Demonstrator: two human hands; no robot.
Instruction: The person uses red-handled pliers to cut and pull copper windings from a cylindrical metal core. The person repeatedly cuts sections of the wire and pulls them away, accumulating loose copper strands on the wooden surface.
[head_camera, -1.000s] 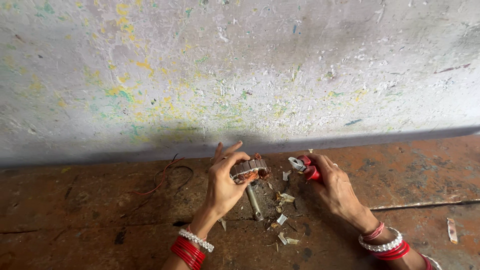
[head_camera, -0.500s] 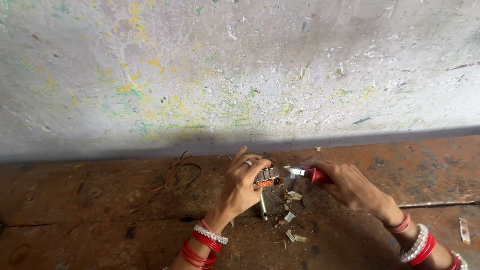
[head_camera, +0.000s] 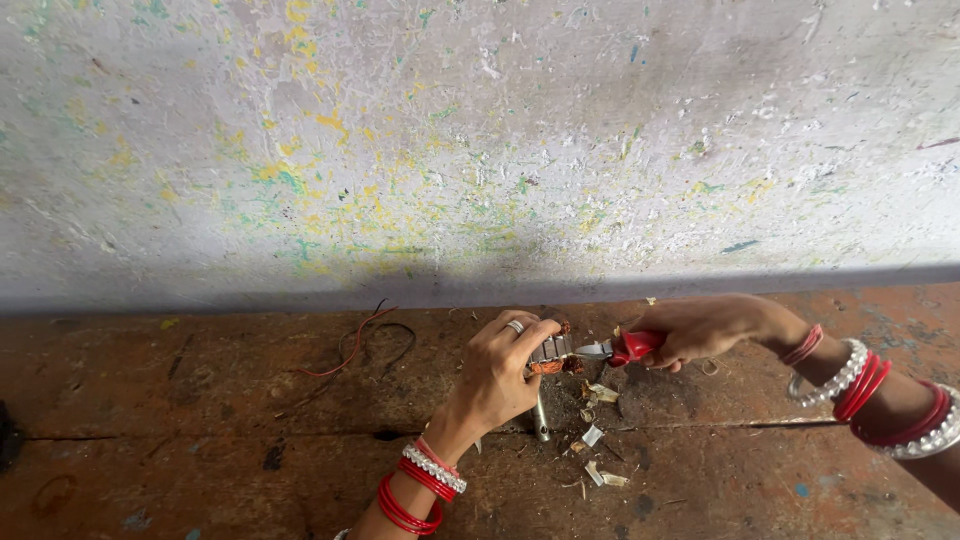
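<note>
My left hand (head_camera: 500, 375) grips a small metal block with copper windings (head_camera: 553, 354), holding it just above the brown floor. My right hand (head_camera: 705, 327) is closed round the red handles of a pair of pliers (head_camera: 617, 349), whose metal jaws point left and touch the right end of the block. A thin metal rod (head_camera: 541, 418) lies on the floor below the block. Both wrists carry red and white bangles.
Pale scraps and bits of debris (head_camera: 597, 435) litter the floor under the hands. A loose loop of red and dark wire (head_camera: 360, 340) lies to the left. A paint-flecked whitish wall (head_camera: 480, 150) rises directly behind. A crack (head_camera: 780, 424) runs across the floor.
My right hand has swung out to the right and now brings the pliers' jaws sideways onto the block. My left hand has kept hold of the block and turned slightly.
</note>
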